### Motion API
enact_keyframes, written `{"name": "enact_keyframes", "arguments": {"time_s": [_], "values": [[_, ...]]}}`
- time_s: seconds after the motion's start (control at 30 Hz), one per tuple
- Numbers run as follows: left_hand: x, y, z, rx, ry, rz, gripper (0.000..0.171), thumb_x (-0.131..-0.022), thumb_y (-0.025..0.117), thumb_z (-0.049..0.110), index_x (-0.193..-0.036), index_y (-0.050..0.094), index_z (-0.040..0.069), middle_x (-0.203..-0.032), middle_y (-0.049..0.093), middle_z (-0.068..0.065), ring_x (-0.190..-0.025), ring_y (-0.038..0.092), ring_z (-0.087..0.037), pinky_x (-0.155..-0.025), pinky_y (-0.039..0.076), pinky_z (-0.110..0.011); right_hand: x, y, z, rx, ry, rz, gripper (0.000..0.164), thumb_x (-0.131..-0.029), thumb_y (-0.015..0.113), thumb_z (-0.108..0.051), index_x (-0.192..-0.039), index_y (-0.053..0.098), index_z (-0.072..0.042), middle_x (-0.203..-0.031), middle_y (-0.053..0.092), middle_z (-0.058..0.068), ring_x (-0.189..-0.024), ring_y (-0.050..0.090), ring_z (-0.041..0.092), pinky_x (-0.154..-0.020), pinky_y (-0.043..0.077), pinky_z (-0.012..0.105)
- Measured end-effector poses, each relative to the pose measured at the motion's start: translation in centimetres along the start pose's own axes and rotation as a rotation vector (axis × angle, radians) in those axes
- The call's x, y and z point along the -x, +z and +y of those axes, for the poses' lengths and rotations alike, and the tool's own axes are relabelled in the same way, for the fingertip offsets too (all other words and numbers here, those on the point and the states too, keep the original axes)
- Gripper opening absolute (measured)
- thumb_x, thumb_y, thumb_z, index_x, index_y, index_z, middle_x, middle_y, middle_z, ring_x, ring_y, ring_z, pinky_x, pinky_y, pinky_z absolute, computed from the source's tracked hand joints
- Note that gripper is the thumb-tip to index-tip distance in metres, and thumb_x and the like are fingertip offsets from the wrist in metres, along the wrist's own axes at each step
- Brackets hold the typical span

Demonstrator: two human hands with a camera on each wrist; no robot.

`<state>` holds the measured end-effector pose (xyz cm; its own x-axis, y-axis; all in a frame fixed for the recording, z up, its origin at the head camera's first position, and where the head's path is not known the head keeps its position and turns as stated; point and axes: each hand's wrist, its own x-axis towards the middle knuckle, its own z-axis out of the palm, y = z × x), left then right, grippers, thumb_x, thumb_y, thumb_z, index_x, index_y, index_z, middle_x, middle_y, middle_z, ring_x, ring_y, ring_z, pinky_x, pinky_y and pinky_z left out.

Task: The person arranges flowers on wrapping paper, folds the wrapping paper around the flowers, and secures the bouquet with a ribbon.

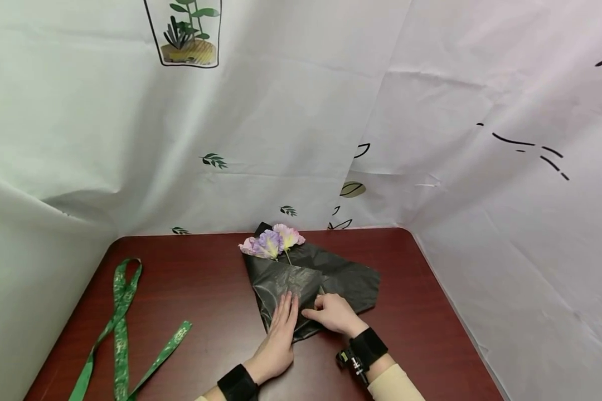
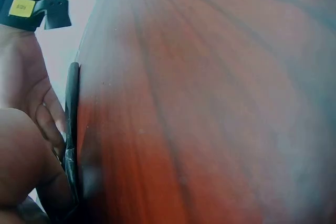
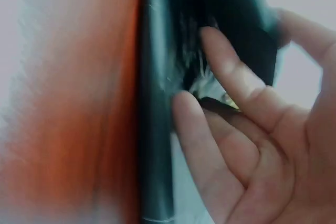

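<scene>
A sheet of black wrapping paper (image 1: 341, 273) lies folded on the table around artificial flowers (image 1: 273, 242); the pink, purple and pale yellow blossoms stick out at the top. My left hand (image 1: 278, 340) rests on the folded front flap, its fingers straight. Just right of it, my right hand (image 1: 335, 313) has curled fingers and holds the paper near the fold's edge. The right wrist view shows right-hand fingers (image 3: 226, 61) on both sides of a flap. In the left wrist view, part of my left hand (image 2: 26, 161) shows beside the paper's edge.
A green patterned ribbon (image 1: 121, 328) lies in loops on the left of the dark red table (image 1: 205, 289). A white printed curtain (image 1: 281, 111) hangs behind and at both sides. A black band with a small camera (image 1: 352, 362) is on the right wrist.
</scene>
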<state>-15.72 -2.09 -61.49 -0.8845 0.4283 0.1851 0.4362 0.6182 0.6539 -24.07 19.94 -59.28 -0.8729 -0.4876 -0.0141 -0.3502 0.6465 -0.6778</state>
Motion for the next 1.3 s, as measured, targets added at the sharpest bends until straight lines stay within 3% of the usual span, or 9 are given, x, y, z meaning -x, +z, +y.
{"name": "enact_keyframes", "arguments": {"time_s": [0.07,0.23,0.5,0.63,0.77,0.97,1.1,1.2,1.3], "values": [[0.2,-0.1,-0.1,-0.058,0.002,0.051,0.109,-0.076,0.068,-0.028,-0.173,0.023,-0.008,-0.181,0.013,-0.033,-0.166,0.012,-0.055,-0.126,0.024,-0.075,-0.1,0.8,1.2,0.024,-0.056,0.039,0.057,-0.111,0.064,-0.053,-0.066,0.044,-0.025,-0.061,0.036,-0.012,-0.049,0.036,0.011,-0.051,0.031,0.03],[0.7,-0.5,-0.2,-0.156,0.019,0.147,0.108,-0.076,0.079,-0.021,-0.171,0.029,-0.008,-0.178,0.02,-0.036,-0.163,0.019,-0.059,-0.123,0.028,-0.076,0.2,0.1,0.0,-0.038,0.062,0.041,0.051,-0.111,0.068,-0.038,-0.071,0.042,-0.021,-0.061,0.036,-0.008,-0.051,0.033,0.013,-0.055,0.029,0.029],[0.4,-0.6,-0.6,-0.151,-0.022,0.009,0.106,-0.083,0.077,-0.012,-0.175,0.025,-0.002,-0.181,0.014,-0.032,-0.168,0.011,-0.051,-0.13,0.021,-0.069,0.1,-0.2,-0.7,-0.088,0.211,0.034,0.046,-0.107,0.068,-0.021,-0.072,0.039,-0.019,-0.061,0.037,-0.007,-0.052,0.032,0.011,-0.058,0.029,0.026],[0.4,-0.5,-0.7,-0.128,-0.037,-0.038,0.102,-0.085,0.072,-0.009,-0.175,0.026,-0.001,-0.181,0.014,-0.032,-0.168,0.011,-0.052,-0.13,0.022,-0.07,0.1,0.1,-0.3,-0.176,0.239,0.061,0.042,-0.11,0.067,-0.022,-0.074,0.047,-0.017,-0.06,0.052,-0.004,-0.055,0.053,0.012,-0.057,0.039,0.026],[0.2,-0.4,-0.9,-0.097,-0.015,-0.026,0.102,-0.083,0.071,-0.008,-0.175,0.027,0.0,-0.181,0.015,-0.032,-0.167,0.012,-0.055,-0.127,0.022,-0.074,0.3,0.2,0.3,-0.259,0.265,0.096,0.037,-0.113,0.065,-0.025,-0.08,0.053,-0.016,-0.06,0.059,-0.001,-0.065,0.071,0.016,-0.059,0.048,0.028],[-0.6,-0.2,-1.0,-0.119,-0.001,0.02,0.098,-0.086,0.072,0.001,-0.174,0.029,-0.001,-0.18,0.019,-0.03,-0.167,0.012,-0.053,-0.128,0.019,-0.075,0.4,0.6,0.9,-0.32,0.288,0.162,0.036,-0.116,0.061,-0.026,-0.086,0.049,-0.012,-0.065,0.05,0.0,-0.067,0.074,0.017,-0.064,0.058,0.028],[-1.1,-0.3,-0.6,-0.187,-0.017,0.009,0.094,-0.09,0.073,0.007,-0.174,0.032,0.0,-0.18,0.021,-0.03,-0.168,0.012,-0.05,-0.13,0.02,-0.071,0.2,0.6,1.0,-0.388,0.304,0.192,0.022,-0.118,0.057,-0.024,-0.111,0.066,-0.006,-0.084,0.057,0.007,-0.07,0.076,0.021,-0.069,0.065,0.032],[-1.4,-0.3,-0.4,-0.223,-0.015,-0.007,0.093,-0.089,0.074,0.008,-0.173,0.035,0.0,-0.179,0.022,-0.031,-0.168,0.014,-0.051,-0.13,0.022,-0.07,0.2,0.7,1.1,-0.44,0.333,0.185,0.029,-0.12,0.054,-0.025,-0.13,0.066,0.0,-0.094,0.059,0.015,-0.073,0.078,0.024,-0.071,0.066,0.035],[-1.5,-0.3,-0.4,-0.236,-0.007,-0.026,0.093,-0.089,0.075,0.008,-0.173,0.036,0.001,-0.179,0.022,-0.031,-0.168,0.015,-0.051,-0.13,0.023,-0.069,0.2,0.7,1.2,-0.487,0.352,0.179,0.036,-0.12,0.053,-0.027,-0.135,0.06,0.005,-0.097,0.058,0.019,-0.072,0.076,0.027,-0.073,0.067,0.037]]}}
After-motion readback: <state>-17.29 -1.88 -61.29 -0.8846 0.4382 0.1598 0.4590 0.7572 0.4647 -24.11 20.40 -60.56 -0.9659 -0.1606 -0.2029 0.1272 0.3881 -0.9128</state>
